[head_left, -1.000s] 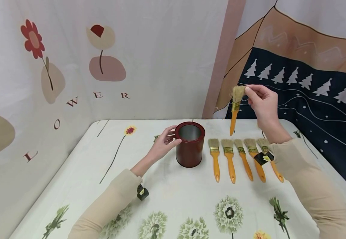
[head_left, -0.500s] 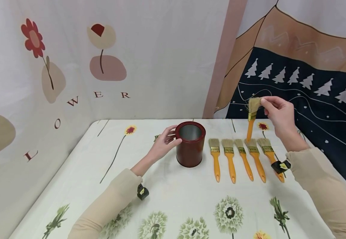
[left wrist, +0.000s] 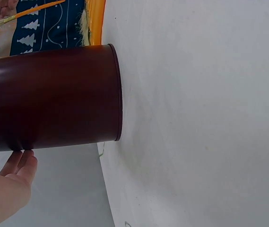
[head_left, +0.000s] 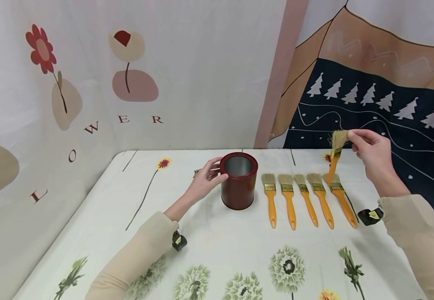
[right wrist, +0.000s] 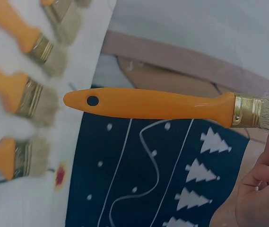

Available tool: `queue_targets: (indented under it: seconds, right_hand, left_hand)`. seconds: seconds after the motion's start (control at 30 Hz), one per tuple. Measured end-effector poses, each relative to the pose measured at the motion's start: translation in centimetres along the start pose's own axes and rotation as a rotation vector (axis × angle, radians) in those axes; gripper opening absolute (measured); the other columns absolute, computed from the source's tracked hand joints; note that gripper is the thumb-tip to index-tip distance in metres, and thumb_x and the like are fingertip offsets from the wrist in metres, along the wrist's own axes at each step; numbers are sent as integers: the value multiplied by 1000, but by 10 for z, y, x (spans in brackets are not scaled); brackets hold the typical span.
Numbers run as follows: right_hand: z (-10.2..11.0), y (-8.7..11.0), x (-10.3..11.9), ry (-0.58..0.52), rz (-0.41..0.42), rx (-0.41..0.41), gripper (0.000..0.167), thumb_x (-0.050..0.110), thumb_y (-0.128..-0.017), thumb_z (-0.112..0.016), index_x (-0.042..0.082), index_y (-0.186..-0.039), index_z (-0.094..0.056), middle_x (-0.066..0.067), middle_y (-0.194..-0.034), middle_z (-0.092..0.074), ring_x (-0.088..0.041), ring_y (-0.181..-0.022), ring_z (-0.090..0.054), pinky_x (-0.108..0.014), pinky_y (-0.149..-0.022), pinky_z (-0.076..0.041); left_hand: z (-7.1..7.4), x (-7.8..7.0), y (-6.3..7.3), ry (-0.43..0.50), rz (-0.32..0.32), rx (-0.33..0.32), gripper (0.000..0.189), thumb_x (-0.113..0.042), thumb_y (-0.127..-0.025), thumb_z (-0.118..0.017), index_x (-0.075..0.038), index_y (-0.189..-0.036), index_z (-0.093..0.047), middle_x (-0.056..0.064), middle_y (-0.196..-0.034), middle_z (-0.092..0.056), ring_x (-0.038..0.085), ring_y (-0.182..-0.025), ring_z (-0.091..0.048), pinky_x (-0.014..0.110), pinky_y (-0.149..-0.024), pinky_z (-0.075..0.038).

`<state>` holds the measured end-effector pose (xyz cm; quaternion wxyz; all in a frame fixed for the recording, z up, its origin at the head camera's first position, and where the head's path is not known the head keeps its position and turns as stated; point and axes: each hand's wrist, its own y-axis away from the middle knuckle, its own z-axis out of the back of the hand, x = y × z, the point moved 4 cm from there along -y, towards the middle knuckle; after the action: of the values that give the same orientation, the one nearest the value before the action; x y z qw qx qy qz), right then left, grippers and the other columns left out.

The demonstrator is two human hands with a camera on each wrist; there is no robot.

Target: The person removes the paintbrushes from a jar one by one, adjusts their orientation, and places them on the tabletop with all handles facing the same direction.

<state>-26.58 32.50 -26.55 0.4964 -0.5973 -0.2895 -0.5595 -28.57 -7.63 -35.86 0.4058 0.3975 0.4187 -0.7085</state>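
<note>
With its thumb and fingers, the right hand point(head_left: 375, 156) pinches the bristles of a paintbrush point(head_left: 335, 154). This brush hangs handle down, its orange handle tip overlapping the rightmost brush of a row in the head view. The right wrist view shows its handle point(right wrist: 158, 103) with a hole near the end and a brass-coloured ferrule point(right wrist: 247, 111). At the can's upper left side, the left hand point(head_left: 204, 181) rests its fingertips against a dark red metal can point(head_left: 238, 193). The can stands upright, its top open and its inside silver. In the left wrist view, several fingertips point(left wrist: 28, 158) touch the can's side.
Right of the can, several paintbrushes lie side by side, bristles away from the person, from the leftmost brush point(head_left: 271, 204) to the rightmost brush point(head_left: 344, 202). A white flowered cloth point(head_left: 209, 266) covers the table. Printed curtains point(head_left: 201, 83) hang behind.
The right hand has carried the paintbrush to the right and lower, from above the table's back edge to over the row's right end. The left hand and can have stayed put.
</note>
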Motion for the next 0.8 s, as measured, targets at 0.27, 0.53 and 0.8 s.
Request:
queue_targets:
  seconds: [0.27,0.53,0.8]
  right_hand:
    - [24,-3,-12,136,-2,16,16,36,-82,-58,24,-92,-61,11,-68,-49,-7,-63,-40,-14,-48,-34]
    - [52,-7,-22,179,-46,-4,13,37,-81,-59,29,-90,-62,12,-67,-50,-7,-64,-41,-13,-51,-36]
    - [74,-7,-35,289,-113,1,16,41,-83,-55,30,-95,-57,12,-77,-47,-6,-69,-40,-9,-56,-36]
  left_hand:
    - [0,-1,0,6,-12,17,57,-29,-83,-62,-18,-133,-37,8,-124,-46,19,-112,-45,28,-94,-36]
    - [1,-24,8,50,-14,39,56,-17,-85,-60,-5,-134,-34,19,-125,-43,31,-114,-42,39,-95,-34]
    - [1,-2,1,15,-3,16,57,-28,-83,-62,-18,-133,-36,8,-124,-45,21,-112,-45,30,-94,-36]
